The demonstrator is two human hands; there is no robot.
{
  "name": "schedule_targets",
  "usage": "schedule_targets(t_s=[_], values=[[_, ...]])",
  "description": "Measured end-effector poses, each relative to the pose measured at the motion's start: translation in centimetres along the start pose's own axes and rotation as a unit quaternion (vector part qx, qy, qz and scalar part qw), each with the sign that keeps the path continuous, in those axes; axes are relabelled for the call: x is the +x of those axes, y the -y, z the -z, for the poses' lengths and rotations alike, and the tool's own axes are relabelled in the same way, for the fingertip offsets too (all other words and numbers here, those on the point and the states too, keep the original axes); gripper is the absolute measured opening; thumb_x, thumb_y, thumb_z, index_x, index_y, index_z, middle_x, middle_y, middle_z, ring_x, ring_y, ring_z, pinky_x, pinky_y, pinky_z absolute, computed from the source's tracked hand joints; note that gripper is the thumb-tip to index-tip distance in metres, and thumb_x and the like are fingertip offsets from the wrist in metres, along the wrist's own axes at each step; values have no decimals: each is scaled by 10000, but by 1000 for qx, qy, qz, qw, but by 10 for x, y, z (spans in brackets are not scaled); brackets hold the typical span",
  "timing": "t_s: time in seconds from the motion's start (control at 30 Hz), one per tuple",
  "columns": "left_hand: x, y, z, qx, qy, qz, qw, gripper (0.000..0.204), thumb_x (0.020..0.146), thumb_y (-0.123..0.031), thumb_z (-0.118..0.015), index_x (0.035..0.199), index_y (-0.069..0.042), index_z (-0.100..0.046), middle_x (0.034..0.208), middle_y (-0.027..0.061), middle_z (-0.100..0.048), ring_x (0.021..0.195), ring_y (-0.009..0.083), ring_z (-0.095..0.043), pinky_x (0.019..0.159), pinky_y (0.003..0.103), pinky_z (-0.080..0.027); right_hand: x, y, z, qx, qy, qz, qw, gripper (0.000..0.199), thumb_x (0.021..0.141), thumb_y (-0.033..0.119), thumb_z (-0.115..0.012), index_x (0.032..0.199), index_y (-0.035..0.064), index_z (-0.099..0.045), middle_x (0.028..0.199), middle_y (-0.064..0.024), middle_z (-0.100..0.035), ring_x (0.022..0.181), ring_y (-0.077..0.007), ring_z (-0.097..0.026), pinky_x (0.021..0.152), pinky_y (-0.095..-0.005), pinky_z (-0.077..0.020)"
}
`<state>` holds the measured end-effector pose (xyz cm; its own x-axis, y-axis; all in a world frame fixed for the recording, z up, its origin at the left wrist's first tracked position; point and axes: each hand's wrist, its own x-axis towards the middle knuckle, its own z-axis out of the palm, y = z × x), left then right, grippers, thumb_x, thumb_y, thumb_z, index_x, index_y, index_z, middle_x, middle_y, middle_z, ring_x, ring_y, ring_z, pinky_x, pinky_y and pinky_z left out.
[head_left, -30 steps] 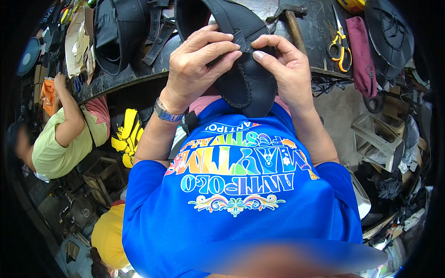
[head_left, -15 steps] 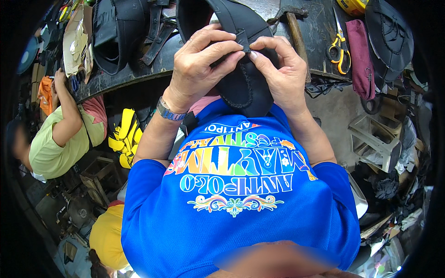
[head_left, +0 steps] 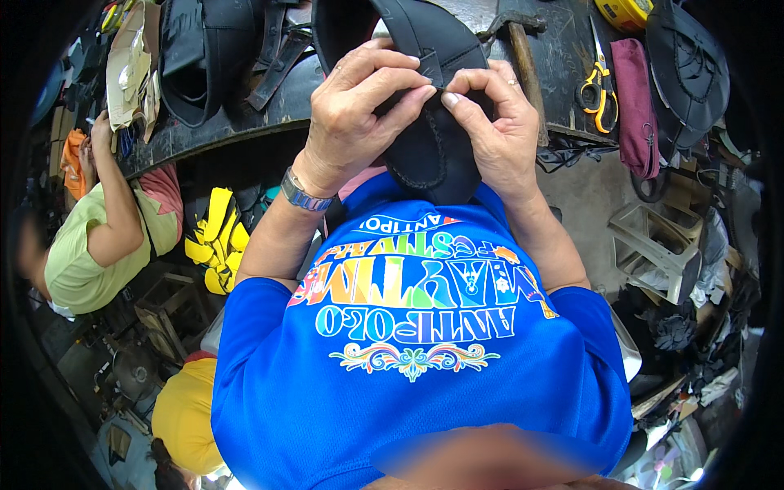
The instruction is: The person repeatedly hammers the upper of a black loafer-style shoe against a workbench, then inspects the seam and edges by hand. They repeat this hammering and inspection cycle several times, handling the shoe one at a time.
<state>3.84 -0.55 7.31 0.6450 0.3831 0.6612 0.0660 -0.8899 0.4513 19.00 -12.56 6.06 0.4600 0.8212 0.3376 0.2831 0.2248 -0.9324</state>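
Observation:
A black leather shoe upper with a braided seam stands over the near table edge, its lower end close to my blue shirt. My left hand pinches a narrow strap or fold at its middle between thumb and fingers. Right beside it, my right hand grips the same spot with thumb and forefinger, the two sets of fingertips almost meeting. The fingertips hide what exactly lies between them. A wide curved band of the upper rises behind my hands.
Around it on the dark table lie a hammer, yellow-handled scissors, a maroon pouch and more black leather uppers. A cardboard piece lies at left, near a co-worker in light green. A stool stands at right.
My hands stay on the same spot of the shoe upper, with only a slight shift of the fingers. The whole view has tilted a little; nothing was let go.

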Motion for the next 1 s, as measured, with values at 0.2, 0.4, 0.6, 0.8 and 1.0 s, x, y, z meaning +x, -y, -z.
schedule_targets(t_s=[0.2, 0.4, 0.6, 0.8, 1.0], values=[[0, 0, -1, 3, 0, 4, 1000, 133, 787, -95, -831, 902, -74, -766, 992, 91, -723, 962, 244, -700, 946, 396, -554, 0, -1, 0, -34, 10, 29, 999, 89, 806, 44, -718, 877, 20, -670, 898, -76, -602, 938, -211, -544, 847, -328, -449], [-2, 3, -4, -10, -4, 12, 1000, 131, 792, -124, -819, 889, -74, -746, 957, 81, -709, 968, 262, -683, 856, 360, -554, 0, -3, -1, -55, 21, 55, 997, 101, 805, 39, -723, 894, 27, -677, 980, -105, -599, 972, -228, -565, 869, -337, -460], [1, 3, -3, -14, 5, 7, 1000, 153, 788, -128, -823, 908, -69, -750, 959, 86, -705, 951, 261, -682, 826, 347, -560, -6, -5, -5, -34, -15, 24, 999, 116, 817, 14, -732, 930, 37, -741, 1062, -107, -629, 1010, -221, -593, 883, -329, -479], [4, 3, 0, -48, 13, 18, 999, 192, 761, -127, -847, 921, -72, -756, 968, 83, -703, 958, 256, -676, 809, 337, -565, -9, -11, -3, 24, -9, -10, 1000, 205, 838, -9, -685, 1013, 52, -774, 1119, -104, -639, 1065, -217, -606, 936, -321, -474], [1, 3, -5, -29, 14, 36, 999, 166, 769, -109, -831, 918, -94, -759, 973, 65, -703, 951, 258, -673, 837, 351, -555, -6, -14, 5, 33, 17, -13, 999, 236, 837, -28, -617, 1012, 28, -765, 1092, -111, -636, 1052, -211, -613, 941, -316, -473]])
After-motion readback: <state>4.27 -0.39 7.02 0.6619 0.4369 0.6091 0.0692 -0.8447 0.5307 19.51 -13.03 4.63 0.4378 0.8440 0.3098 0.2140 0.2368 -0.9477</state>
